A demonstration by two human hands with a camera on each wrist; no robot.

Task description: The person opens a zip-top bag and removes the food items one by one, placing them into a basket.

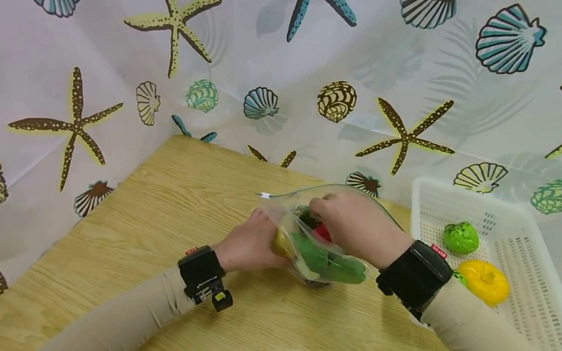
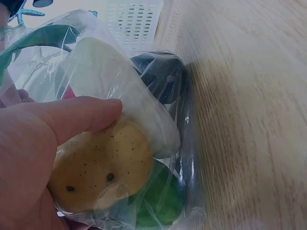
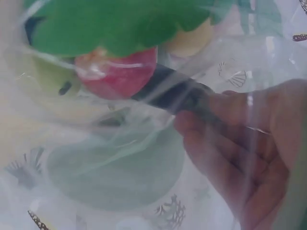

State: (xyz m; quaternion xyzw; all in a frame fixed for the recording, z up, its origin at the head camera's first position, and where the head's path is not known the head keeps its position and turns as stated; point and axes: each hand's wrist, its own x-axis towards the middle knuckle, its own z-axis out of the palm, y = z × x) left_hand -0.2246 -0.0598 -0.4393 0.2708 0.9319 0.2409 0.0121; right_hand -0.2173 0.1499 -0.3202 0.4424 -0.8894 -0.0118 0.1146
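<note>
Potato (image 2: 108,155), likely light and firm, sits at the left side of the clear bag (image 1: 322,262) on the table (image 1: 170,194); the left hand (image 1: 257,241) grips it through the plastic, thumb across it. Thin, limp and probably slippery, the bag should be easiest to hold by its rim. At its mouth, the right hand (image 1: 343,221) bends downward, fingers pinching a dark item (image 3: 163,91).

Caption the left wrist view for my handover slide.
Left hand gripping a clear bag that holds a speckled tan item, a long pale item, a green item and a dark item.
</note>
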